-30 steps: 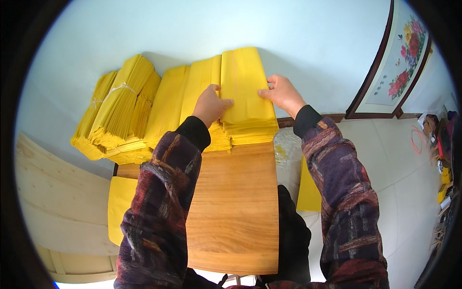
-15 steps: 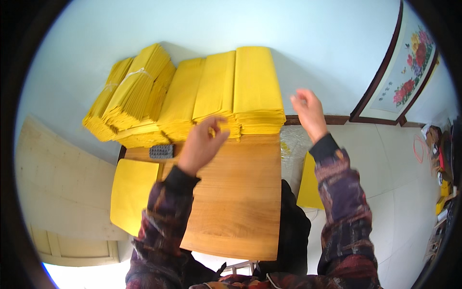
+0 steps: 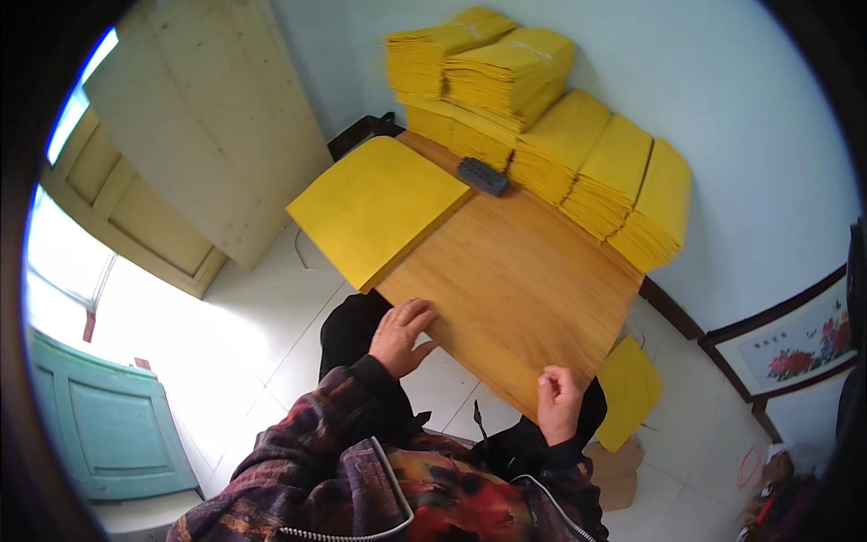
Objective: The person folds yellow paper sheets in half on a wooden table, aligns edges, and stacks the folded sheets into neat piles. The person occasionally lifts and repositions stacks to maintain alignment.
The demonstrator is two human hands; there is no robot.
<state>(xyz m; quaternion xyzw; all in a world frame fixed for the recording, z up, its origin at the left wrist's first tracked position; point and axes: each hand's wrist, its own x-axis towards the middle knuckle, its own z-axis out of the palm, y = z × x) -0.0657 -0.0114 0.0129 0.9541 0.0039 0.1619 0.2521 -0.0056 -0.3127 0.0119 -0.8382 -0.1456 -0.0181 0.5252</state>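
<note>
My left hand (image 3: 404, 339) is open at the near edge of the wooden table (image 3: 515, 280), its fingers slightly apart and nothing held. Toward the table's near right corner, my right hand (image 3: 560, 404) is closed, fingers curled in, and no object shows in it. A flat stack of yellow paper sheets (image 3: 379, 208) lies on the table's left end, beyond my left hand. Along the far side stand thick piles of folded yellow paper (image 3: 578, 135). Tied yellow bundles (image 3: 510, 68) rest on top of them at the back left. A dark grey, bumpy block (image 3: 483, 176) sits before the piles.
On the floor right of the table are more yellow sheets (image 3: 629, 393). A framed flower picture (image 3: 786, 348) leans against the wall at right. Pale wooden boards (image 3: 208, 117) stand at left, above a teal cabinet door (image 3: 117, 425). My knees are under the table's near edge.
My view has swung left, so the table appears turned. Both hands have come back from above the table and beside the piles to its near edge.
</note>
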